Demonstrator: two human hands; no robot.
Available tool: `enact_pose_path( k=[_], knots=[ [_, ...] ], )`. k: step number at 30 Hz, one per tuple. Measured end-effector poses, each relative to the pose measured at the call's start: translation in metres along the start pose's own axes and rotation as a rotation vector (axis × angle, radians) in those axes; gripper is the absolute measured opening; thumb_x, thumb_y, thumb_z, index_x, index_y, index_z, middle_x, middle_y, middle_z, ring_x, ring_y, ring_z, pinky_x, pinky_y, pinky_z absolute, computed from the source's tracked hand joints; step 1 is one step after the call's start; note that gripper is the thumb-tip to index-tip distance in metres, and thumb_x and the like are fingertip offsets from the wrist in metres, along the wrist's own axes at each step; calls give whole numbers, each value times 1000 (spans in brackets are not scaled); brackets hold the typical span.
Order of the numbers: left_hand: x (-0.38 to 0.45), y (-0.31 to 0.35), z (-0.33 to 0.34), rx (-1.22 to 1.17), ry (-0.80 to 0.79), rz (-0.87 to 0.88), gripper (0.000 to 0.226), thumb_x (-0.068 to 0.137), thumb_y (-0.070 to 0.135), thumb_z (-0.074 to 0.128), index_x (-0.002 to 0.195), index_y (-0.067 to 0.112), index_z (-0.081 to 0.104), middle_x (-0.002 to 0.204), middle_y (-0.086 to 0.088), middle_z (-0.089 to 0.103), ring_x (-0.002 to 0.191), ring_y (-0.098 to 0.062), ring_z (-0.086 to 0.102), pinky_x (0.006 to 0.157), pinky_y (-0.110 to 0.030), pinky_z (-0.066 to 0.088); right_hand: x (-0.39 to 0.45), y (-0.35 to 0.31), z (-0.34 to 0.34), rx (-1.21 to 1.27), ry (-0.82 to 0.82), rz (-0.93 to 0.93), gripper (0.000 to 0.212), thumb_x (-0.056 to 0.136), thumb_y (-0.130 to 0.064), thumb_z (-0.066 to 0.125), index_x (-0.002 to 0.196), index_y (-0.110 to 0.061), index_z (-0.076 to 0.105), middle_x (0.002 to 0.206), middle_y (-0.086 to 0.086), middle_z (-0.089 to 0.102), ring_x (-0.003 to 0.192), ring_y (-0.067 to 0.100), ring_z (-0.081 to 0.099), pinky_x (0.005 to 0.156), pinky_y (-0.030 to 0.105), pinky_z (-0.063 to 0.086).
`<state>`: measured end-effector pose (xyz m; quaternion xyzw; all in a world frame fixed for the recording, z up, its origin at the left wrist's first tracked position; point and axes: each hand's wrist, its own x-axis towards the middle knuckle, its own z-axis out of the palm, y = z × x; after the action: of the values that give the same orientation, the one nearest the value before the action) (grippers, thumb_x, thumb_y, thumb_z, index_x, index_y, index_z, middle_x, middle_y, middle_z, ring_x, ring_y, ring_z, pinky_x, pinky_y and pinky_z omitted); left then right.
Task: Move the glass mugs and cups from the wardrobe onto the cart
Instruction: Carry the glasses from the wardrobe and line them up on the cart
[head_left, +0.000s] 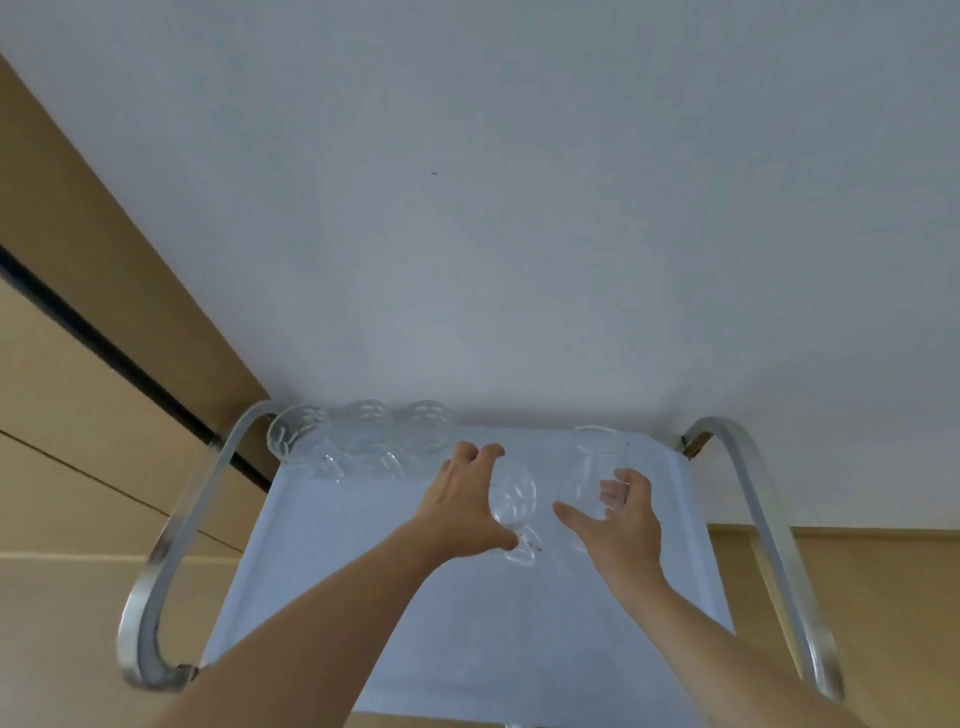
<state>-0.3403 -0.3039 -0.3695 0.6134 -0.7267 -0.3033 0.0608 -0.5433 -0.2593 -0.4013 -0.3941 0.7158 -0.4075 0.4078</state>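
Cart (322, 597), glassware in hand.
I see left hand (467, 512) gripping patterned mug (511, 499), right hand (626, 519) gripping plain cup (592, 467); three mugs (358, 436) at the far edge.

We see three glass mugs (358, 439) in a row along the cart top's (363, 597) far edge, toward its far left corner. A fourth mug (511, 501) sits near the middle, right of them, and a tall cup (592, 467) stands toward the far right corner
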Motion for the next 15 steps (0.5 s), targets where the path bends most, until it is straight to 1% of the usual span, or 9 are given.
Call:
enact_pose_path(
  k=[3,6,8,11,15],
  knots=[
    [30,9,1,53,-8,19,109,56,40,90,145,28,27,140,5,32,126,-24,46,100,-39,49,25,2,-3,8,21,19,87,66,-34,94,134,-26,40,121,-5,55,116,14,55,93,27,42],
    [54,15,5,82,-5,18,107,58,38,89,144,24,27,140,4,34,121,-25,51,97,-39,49,45,6,-5,-9,33,32,88,65,-35,94,134,-25,41,123,-4,56,116,14,56,95,28,43],
    [67,17,8,90,-13,18,107,58,39,90,144,24,27,140,4,34,120,-25,52,99,-40,49,56,8,-6,-14,30,44,89,64,-35,95,134,-24,41,125,-4,57,118,14,56,97,29,44],
    [86,16,11,147,-18,18,108,58,40,90,145,22,27,140,3,37,122,-24,51,104,-39,43,69,10,-7,-16,28,58,89,64,-36,95,134,-25,41,125,-4,57,119,14,56,100,31,45],
    [105,10,11,242,-12,6,109,58,45,88,146,21,28,140,1,41,127,-23,47,110,-36,35,81,12,-4,-5,15,81,84,65,-35,94,130,-30,41,122,-7,55,119,12,55,99,31,45]
  ],
)
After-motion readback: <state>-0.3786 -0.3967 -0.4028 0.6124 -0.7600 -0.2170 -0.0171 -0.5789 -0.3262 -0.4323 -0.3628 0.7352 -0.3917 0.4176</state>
